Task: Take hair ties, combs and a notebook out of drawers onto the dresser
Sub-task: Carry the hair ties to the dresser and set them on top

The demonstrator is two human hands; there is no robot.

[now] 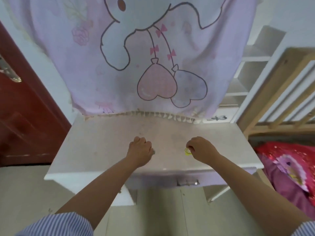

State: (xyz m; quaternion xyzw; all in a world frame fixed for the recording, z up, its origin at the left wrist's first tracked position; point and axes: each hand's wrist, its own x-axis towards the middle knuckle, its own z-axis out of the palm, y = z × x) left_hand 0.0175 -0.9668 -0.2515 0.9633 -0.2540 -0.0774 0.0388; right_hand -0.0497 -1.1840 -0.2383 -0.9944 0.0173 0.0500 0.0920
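My right hand (202, 147), right of centre in the frame, pinches a small yellow hair tie (187, 152) between fingertips, low over the dresser top (102, 150). My left hand (140, 148), just left of centre, is curled shut; something greyish peeks out at its edge, but I cannot tell what. I judge this the setting-down step: next, loosen both grips, then reach for the drawer handle (187, 182) at lower centre.

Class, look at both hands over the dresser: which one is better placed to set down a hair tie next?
Probably the right hand: a yellow hair tie shows at its fingertips, just over the dresser top. The left hand is fisted, contents hidden.
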